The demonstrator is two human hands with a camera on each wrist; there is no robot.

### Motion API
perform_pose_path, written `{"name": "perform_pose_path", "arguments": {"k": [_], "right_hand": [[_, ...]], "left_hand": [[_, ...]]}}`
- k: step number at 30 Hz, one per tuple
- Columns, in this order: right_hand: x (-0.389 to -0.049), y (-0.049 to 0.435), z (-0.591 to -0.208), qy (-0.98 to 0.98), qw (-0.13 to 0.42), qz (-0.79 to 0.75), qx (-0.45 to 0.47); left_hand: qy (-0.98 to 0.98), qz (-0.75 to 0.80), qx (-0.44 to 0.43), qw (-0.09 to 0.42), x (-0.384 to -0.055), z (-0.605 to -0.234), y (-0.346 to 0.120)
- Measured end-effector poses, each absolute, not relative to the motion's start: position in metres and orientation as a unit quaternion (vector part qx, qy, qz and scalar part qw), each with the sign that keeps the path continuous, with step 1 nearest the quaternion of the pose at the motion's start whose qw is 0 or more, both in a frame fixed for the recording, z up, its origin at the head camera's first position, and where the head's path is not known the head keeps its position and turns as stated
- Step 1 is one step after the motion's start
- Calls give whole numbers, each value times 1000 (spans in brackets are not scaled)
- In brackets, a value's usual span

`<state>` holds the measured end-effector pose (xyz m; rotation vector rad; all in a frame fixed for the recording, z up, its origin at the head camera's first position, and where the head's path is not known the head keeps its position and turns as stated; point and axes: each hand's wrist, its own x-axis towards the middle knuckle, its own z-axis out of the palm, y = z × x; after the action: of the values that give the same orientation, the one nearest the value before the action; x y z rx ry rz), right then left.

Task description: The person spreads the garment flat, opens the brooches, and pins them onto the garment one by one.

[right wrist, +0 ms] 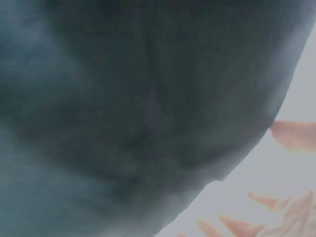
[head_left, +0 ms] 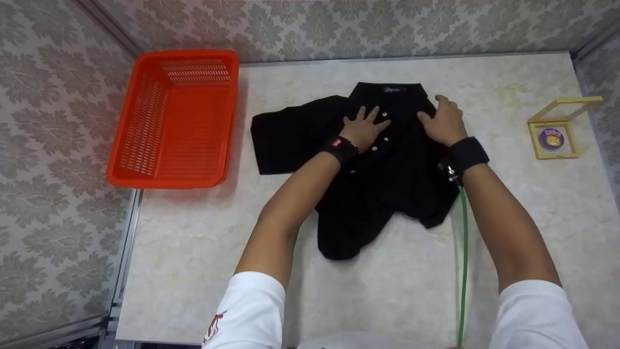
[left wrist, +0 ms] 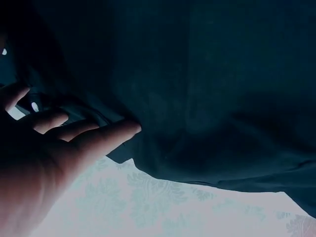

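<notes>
A black buttoned shirt [head_left: 382, 189] lies on the table, its collar at the far side and one sleeve [head_left: 290, 140] stretched out to the left. Its lower part is bunched and uneven. My left hand [head_left: 363, 132] rests on the front beside the white buttons, fingers spread; the left wrist view shows those fingers [left wrist: 111, 136] extended over the dark cloth [left wrist: 222, 98]. At the shirt's right shoulder edge is my right hand [head_left: 444, 122], its thumb by the cloth and its fingers apart. Cloth [right wrist: 148, 98] fills most of the right wrist view, with fingertips [right wrist: 296, 136] at the right.
An orange plastic basket [head_left: 193, 140] stands at the table's left. At the far right sits a small yellow frame [head_left: 557, 157] with a raised lid and a round purple bear badge [head_left: 551, 139]. A green cable [head_left: 464, 271] runs from the right wristband toward the near edge.
</notes>
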<state>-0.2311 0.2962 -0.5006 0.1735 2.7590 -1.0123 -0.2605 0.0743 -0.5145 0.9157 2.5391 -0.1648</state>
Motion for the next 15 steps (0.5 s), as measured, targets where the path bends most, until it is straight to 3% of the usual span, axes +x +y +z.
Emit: {"name": "perform_pose_path", "arguments": {"k": [8,15], "right_hand": [[-222,323,-502,911,180,-358,99],[-212,341,-506,912,242,-328,50]], "left_hand": [[919,-48,319,225,-260,-514,73],[921,-28,307,237,-261,-513,76]]}}
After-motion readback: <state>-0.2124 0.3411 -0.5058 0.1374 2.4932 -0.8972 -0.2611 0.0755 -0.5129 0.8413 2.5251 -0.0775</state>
